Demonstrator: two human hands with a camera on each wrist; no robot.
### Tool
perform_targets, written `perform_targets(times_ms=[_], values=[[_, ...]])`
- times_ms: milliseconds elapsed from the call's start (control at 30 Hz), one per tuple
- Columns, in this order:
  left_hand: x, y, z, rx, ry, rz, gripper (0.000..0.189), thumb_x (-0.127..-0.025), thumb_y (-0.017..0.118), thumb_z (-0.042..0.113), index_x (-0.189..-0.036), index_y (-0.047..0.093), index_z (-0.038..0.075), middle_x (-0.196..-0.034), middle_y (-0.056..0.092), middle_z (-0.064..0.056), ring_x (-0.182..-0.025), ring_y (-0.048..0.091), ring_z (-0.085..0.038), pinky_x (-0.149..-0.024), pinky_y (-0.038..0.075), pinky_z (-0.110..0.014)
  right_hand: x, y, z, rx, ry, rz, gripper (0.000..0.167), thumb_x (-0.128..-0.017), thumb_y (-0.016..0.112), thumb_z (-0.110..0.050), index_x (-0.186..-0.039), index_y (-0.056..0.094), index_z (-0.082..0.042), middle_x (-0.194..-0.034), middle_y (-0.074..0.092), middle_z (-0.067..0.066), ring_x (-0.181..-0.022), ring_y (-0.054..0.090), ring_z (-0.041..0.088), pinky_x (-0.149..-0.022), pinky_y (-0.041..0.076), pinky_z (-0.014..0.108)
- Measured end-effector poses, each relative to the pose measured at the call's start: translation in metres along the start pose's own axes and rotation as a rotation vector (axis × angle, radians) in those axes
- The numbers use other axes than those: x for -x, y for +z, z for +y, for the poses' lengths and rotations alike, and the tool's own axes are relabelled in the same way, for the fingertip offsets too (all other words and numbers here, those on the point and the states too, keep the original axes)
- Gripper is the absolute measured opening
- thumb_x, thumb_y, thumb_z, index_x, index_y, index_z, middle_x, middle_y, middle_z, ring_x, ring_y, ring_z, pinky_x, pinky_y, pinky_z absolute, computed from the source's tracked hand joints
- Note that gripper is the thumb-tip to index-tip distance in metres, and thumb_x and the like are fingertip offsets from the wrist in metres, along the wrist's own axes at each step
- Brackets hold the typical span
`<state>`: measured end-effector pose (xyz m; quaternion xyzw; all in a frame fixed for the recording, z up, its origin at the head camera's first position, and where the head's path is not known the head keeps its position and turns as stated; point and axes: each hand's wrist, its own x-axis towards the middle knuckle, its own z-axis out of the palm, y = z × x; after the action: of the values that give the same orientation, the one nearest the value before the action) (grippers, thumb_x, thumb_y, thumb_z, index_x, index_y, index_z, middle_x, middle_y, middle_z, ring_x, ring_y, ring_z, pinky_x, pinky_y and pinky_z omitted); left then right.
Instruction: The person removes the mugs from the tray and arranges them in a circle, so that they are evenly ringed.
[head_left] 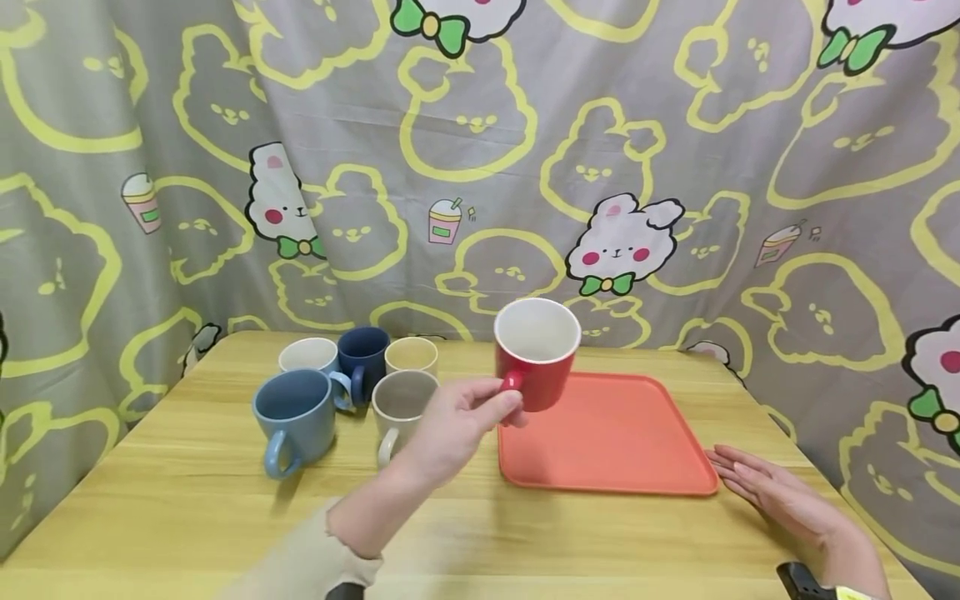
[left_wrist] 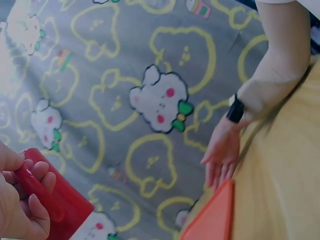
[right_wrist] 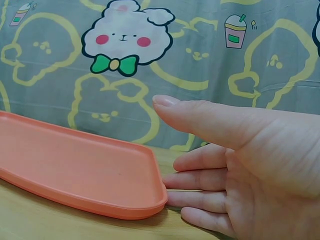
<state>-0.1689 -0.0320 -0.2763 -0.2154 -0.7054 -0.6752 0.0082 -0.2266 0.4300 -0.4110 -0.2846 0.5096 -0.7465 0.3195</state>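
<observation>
A red mug [head_left: 537, 358] with a white inside is held up by its handle in my left hand [head_left: 468, 421], above the left part of an orange-red tray [head_left: 607, 433]. In the left wrist view the fingers curl round the handle of the red mug [left_wrist: 60, 200]. My right hand [head_left: 780, 496] lies at the tray's right front corner with fingers straight. The right wrist view shows the fingertips of this hand [right_wrist: 210, 185] at the rim of the tray [right_wrist: 90, 165], thumb raised apart from it.
Left of the tray stand several mugs: a blue one [head_left: 296, 421], a beige-grey one [head_left: 405, 400], a navy one [head_left: 363, 358], a yellow one [head_left: 412, 354] and a white-rimmed one [head_left: 309, 354]. Behind the wooden table [head_left: 187, 500] hangs a grey patterned curtain [head_left: 480, 167].
</observation>
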Motion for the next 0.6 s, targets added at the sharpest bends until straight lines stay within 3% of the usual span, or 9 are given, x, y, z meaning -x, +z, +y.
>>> perform_targets(times_ms=[167, 333, 600], values=[[0.017, -0.029, 0.009, -0.064, 0.011, 0.081, 0.021, -0.09, 0.06, 0.007, -0.099, 0.065, -0.011, -0.076, 0.067, -0.014, -0.077, 0.063, -0.022, -0.072, 0.048, -0.029, -0.001, 0.0, 0.0, 0.001, 0.003, 0.013, 0.053, -0.1, 0.009, 0.0, -0.137, 0.043, -0.02, -0.141, 0.042, -0.005, -0.129, 0.036, 0.007, -0.104, 0.026, 0.02], [0.037, -0.055, 0.016, -0.101, -0.035, 0.163, 0.021, -0.09, 0.06, 0.008, -0.097, 0.065, -0.01, -0.079, 0.066, -0.013, -0.082, 0.061, -0.021, -0.075, 0.05, -0.026, -0.004, 0.0, 0.0, -0.007, 0.012, 0.005, 0.052, -0.1, 0.009, -0.001, -0.136, 0.043, -0.02, -0.141, 0.042, -0.005, -0.129, 0.036, 0.007, -0.104, 0.026, 0.02], [0.063, -0.086, 0.013, -0.214, -0.054, 0.276, 0.021, -0.09, 0.06, 0.01, -0.094, 0.066, -0.01, -0.076, 0.067, -0.008, -0.079, 0.058, -0.016, -0.072, 0.048, -0.026, -0.001, -0.003, 0.003, -0.028, -0.007, -0.02, 0.053, -0.1, 0.008, 0.0, -0.138, 0.041, -0.018, -0.142, 0.041, -0.005, -0.129, 0.035, 0.008, -0.104, 0.026, 0.019]])
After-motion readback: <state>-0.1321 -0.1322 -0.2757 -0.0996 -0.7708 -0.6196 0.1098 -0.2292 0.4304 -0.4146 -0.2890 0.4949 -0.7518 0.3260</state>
